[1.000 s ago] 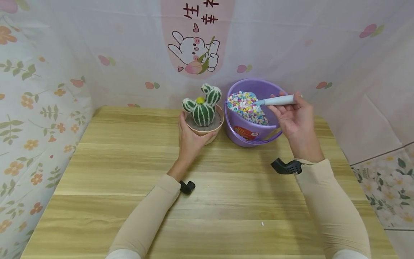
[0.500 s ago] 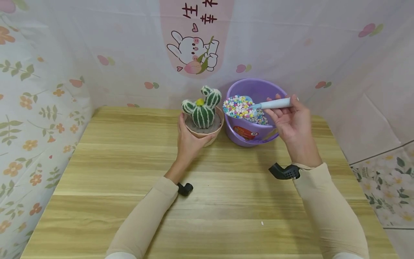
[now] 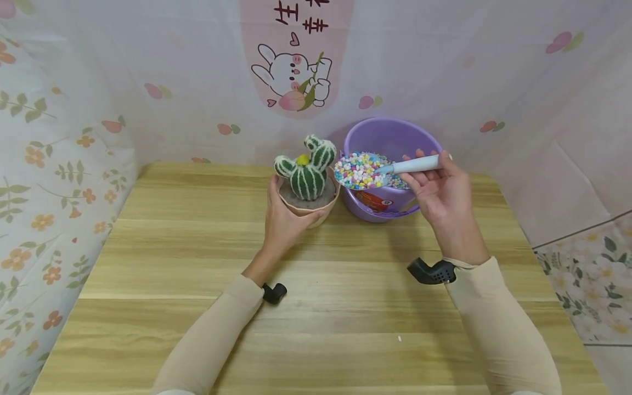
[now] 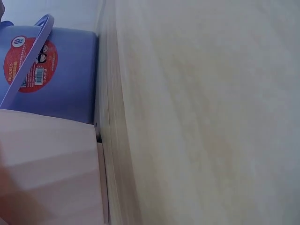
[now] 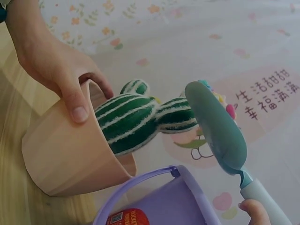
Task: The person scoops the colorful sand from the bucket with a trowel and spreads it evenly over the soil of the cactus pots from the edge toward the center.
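My left hand (image 3: pixel 283 222) holds a peach flower pot (image 5: pixel 70 150) by its rim, thumb on the outer wall. A green cactus (image 3: pixel 308 182) with white stripes and a yellow tuft stands in the pot's grey fill. My right hand (image 3: pixel 446 192) grips the pale handle of a small blue trowel (image 5: pixel 218 129). Multicoloured pebbles (image 3: pixel 360 171) heap on its blade, which hovers over the near-left rim of a purple bucket (image 3: pixel 390 134), close to the pot's right side. More pebbles lie inside the bucket, partly hidden by the trowel.
Pot and bucket stand side by side at the back of the wooden table (image 3: pixel 316 307), against a printed curtain (image 3: pixel 197 71). A tiny white piece (image 3: pixel 399 339) lies near the table's front. The bucket's handle (image 4: pixel 30 58) hangs down its front.
The loaded trowel has moved left and nearer to me, from inside the bucket to over its rim beside the pot. My left hand keeps its hold, and the pot has shifted slightly.
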The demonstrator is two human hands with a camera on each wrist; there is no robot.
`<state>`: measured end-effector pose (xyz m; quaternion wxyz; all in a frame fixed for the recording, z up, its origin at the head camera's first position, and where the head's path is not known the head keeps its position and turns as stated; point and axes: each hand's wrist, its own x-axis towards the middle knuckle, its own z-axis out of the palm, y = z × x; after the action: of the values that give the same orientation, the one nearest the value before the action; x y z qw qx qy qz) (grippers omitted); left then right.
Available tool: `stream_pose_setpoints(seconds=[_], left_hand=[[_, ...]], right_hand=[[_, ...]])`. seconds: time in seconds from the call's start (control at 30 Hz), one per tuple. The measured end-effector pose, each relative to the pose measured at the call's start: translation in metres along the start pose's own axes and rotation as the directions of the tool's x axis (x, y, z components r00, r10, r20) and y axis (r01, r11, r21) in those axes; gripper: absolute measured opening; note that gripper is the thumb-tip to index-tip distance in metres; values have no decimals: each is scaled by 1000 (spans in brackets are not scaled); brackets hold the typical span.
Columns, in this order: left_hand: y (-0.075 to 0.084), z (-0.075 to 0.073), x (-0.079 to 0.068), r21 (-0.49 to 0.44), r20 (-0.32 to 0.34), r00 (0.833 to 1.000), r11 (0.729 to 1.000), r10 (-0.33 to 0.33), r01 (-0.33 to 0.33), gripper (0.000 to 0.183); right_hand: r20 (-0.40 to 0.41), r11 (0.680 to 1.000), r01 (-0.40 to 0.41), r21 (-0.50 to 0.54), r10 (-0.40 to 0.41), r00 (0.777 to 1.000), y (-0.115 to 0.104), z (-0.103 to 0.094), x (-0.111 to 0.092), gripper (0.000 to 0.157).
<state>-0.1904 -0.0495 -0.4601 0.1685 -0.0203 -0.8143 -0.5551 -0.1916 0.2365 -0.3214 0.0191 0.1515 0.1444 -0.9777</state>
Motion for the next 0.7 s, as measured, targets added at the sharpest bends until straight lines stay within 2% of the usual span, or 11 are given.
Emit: stream_pose_setpoints(seconds=[0.17, 0.33, 0.7], left_hand=[[1, -3, -1, 5, 13, 1000, 1000, -3, 3, 125], [1, -7, -3, -8, 25, 1000, 1000, -2, 2, 125], [-1, -19, -9, 13, 63, 998, 1000, 15, -16, 126]], right_hand=[[-5, 1000, -3, -16, 3, 1000, 1, 0, 0, 44], [-20, 999, -8, -40, 7, 1000, 4, -3, -1, 38], [-19, 1000, -11, -5, 11, 1000, 9, -6, -6, 37]])
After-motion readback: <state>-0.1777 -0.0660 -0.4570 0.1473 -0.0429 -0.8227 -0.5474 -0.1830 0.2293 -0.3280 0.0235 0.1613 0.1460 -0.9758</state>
